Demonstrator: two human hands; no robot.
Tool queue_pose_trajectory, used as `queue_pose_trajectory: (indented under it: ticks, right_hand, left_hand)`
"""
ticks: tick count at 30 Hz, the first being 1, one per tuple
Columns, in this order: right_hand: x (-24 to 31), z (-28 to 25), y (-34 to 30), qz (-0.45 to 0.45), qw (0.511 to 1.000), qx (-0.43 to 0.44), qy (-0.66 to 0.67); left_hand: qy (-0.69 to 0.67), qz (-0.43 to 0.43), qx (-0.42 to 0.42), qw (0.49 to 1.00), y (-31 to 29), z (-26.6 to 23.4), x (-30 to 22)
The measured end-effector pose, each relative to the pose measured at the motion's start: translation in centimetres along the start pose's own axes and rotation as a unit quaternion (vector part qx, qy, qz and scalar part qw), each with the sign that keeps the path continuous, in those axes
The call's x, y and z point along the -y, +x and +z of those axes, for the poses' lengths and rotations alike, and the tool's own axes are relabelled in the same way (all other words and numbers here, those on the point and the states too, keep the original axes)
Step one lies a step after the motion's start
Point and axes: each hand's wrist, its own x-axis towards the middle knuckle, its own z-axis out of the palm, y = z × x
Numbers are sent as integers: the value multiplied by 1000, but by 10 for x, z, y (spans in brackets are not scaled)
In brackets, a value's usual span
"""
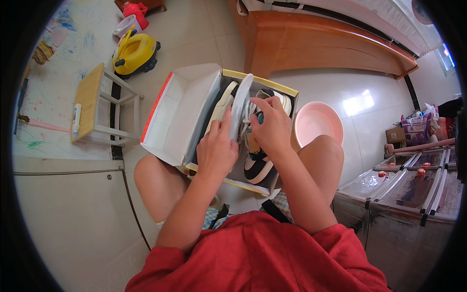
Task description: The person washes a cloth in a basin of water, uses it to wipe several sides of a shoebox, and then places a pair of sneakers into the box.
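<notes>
A shoebox [185,109] rests across my knees, with its white-lined lid tipped out to the left. In it lies a pair of sneakers: the left sneaker [221,108] shows a cream sole edge and dark side, and the right sneaker [258,169] is dark, tan and cream. Between them stands a thin whitish flat piece [241,100] with a rounded end; its exact kind is unclear. My left hand [217,148] is closed against this piece, thumb and fingers on either side. My right hand [272,124] is closed in a pinch at the white shoelaces [246,117] of the right sneaker, partly covering it.
A pink basin [318,124] stands on the floor beyond my right knee. To the left are a small wooden stool [90,104] with a marker [76,119] on it and a yellow ride-on toy [136,51]. Clear-topped storage boxes [408,180] stand at right, a wooden bed frame [321,44] ahead.
</notes>
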Motion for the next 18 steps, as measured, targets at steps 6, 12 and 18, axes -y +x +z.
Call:
queue_pose_trajectory:
  ticks: [6,12,18]
  right_hand:
    - [-11,9,-1,-56,997,23,51]
    - [2,11,2,-26,999,26,-25]
    - [-4,4,5,-20,995,91,-38]
  left_hand:
    - [43,40,80,995,7,37,-3]
    - [-55,59,-109,991,-3,53,8]
    - [52,109,-105,987,-3,31,16]
